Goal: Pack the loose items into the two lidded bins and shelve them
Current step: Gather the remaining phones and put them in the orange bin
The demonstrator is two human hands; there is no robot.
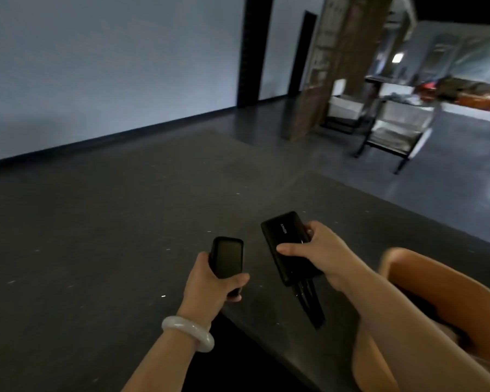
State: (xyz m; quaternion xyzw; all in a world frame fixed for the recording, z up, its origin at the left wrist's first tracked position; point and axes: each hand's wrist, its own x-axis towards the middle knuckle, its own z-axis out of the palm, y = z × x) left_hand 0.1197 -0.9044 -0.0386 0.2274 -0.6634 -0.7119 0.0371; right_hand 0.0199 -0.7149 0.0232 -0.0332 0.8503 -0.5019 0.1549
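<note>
From the head view, the left hand (210, 281) grips a small black device (228, 257). The fingers curl round its left edge and the thumb wraps its lower right corner. The device stands up out of the top of the hand with its flat dark face turned to the camera. A pale bangle (187, 332) sits on the wrist just below this hand.

Just to the right of it, and apart from it, the right hand (323, 250) holds a larger black power bank (283, 239). The thumb presses across the front face and the fingers curl round the far right edge. The power bank slants up and to the left from this hand, with pale lettering near its top end. Short black cables (311, 306) hang from its lower end, below the hand.

Both hands are over a dark grey table (96, 222) that stretches away ahead and to the left of them. I cannot tell whether either device touches it. To the right of the right forearm is the curved tan back of a chair (436, 292).

Far ahead of the right hand, across a shiny grey floor (408, 188), a metal shelf rack (393, 128) carries pale, blurred containers. It stands beside a brown pillar (340, 66). A pale wall (96, 66) runs well beyond the left hand.
</note>
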